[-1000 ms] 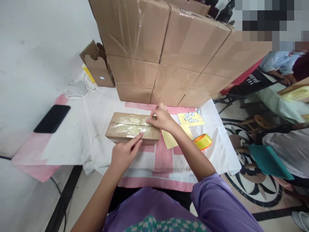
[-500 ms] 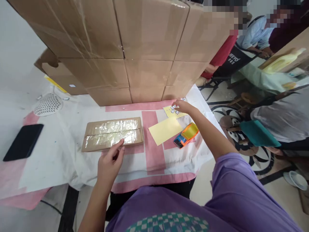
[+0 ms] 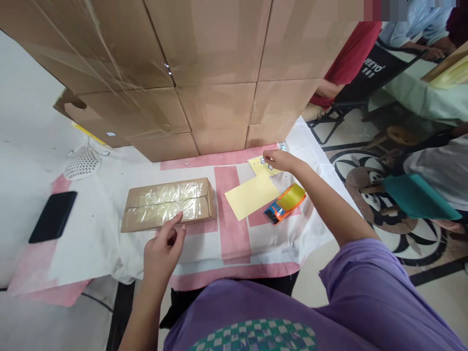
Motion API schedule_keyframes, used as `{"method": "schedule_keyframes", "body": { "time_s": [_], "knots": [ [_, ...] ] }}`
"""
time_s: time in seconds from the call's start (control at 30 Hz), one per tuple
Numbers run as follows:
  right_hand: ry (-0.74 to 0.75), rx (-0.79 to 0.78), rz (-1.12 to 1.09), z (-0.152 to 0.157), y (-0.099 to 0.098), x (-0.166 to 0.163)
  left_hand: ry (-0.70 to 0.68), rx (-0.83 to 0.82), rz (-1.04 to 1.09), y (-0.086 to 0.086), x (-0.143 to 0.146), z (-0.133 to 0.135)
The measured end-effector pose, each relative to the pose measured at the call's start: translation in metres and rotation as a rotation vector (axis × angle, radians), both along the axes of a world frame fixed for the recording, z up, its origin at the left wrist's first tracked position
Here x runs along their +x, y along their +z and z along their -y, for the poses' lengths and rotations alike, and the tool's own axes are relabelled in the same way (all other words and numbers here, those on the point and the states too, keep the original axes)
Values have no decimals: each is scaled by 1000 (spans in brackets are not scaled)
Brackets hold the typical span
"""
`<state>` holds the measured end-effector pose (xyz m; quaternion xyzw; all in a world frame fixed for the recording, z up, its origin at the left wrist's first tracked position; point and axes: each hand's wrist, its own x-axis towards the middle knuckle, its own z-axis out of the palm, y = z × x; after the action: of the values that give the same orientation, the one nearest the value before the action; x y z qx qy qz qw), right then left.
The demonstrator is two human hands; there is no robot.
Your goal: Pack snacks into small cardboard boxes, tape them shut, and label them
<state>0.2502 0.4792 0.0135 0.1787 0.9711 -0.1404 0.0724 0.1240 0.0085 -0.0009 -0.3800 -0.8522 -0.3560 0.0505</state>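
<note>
A taped cardboard box [image 3: 161,207] lies flat on the cloth-covered table. My left hand [image 3: 164,248] is at its front edge, the index fingertip against the box and the thumb a little apart, gripping nothing visible. Farther right, my right hand [image 3: 280,160] is over a yellow patterned sheet [image 3: 259,168] with small white shapes. Its fingertips are pinched together; whatever may be between them is too small to make out. A plain yellow sheet [image 3: 250,197] lies between the box and that arm. Beside it rests an orange, blue and yellow packet [image 3: 285,204].
A tall taped stack of cardboard boxes [image 3: 219,107] stands along the back of the table. On the left are a dark phone-like slab [image 3: 53,217] and a white perforated object [image 3: 82,163]. People sit to the right, near a black folding chair [image 3: 365,73].
The view has shifted slightly. My right fingertips have drawn closer together over the patterned sheet. My left hand stays at the box's front edge.
</note>
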Motion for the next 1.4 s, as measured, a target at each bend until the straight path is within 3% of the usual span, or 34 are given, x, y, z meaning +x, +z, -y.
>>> {"method": "schedule_keyframes", "body": {
  "time_s": [0.07, 0.17, 0.27, 0.37, 0.43, 0.5, 0.6, 0.77, 0.93, 1.0, 1.13, 1.4],
  "knots": [
    [57, -120, -191, 23, 21, 4, -5, 56, -128, 9, 6, -5],
    [179, -310, -457, 83, 54, 12, -93, 183, -200, 27, 22, -22],
    [224, -422, -568, 147, 69, 17, -127, 184, -195, 45, 26, -44],
    [243, -479, -545, 188, 51, 8, 114, 32, -209, 53, 1, -53],
    [256, -426, -486, 202, 26, -6, 326, -143, -186, 52, -23, -47],
    [255, -356, -435, 209, 2, -20, 433, -290, -102, 48, -45, -38],
    [224, -324, -409, 211, -21, -31, 419, -359, -16, 43, -60, -28],
    [115, -374, -418, 223, -32, -30, 424, -384, -38, 40, -54, -31],
    [-370, -585, -658, 280, -56, -27, 451, -404, -36, 40, -49, -36],
    [-452, -681, -750, 302, -67, -22, 455, -391, -39, 39, -49, -36],
    [-313, -751, -770, 315, -77, -9, 434, -421, -43, 40, -49, -37],
    [-237, -738, -658, 286, -75, -14, 430, -433, -23, 40, -54, -35]
  ]
}}
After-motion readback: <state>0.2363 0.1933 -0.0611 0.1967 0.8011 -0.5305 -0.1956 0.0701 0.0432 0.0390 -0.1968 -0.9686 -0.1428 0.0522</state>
